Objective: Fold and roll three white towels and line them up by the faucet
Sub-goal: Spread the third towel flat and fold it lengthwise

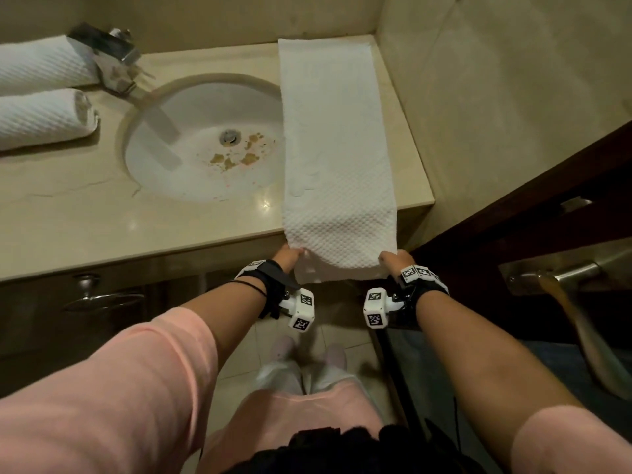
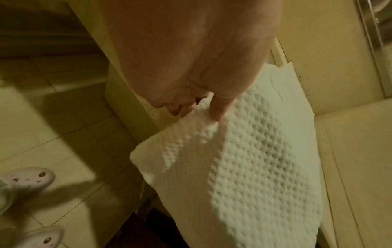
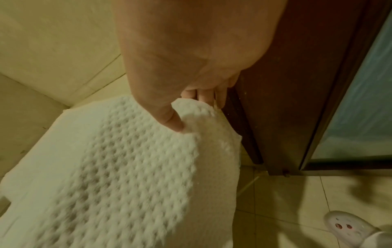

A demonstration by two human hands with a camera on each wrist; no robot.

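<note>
1. The towel lies in a long strip on the table, just right of the sink. It runs from 12 o'clock to 6 o'clock.
2. Its near end hangs off the table edge at 6 o'clock.
3. The left hand pinches the left corner. The right hand pinches the right corner. Both are equally near.
4. Two rolls lie by the faucet at 10 o'clock.
5. I think the roll-up goes toward 12 o'clock next.

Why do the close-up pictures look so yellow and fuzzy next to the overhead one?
Head view: sharp, dim warm light, glare spots on the counter. Left wrist view: yellowish, the towel fairly crisp, dark shadows on the floor. Right wrist view: the towel's near part smeared by motion blur.
</note>
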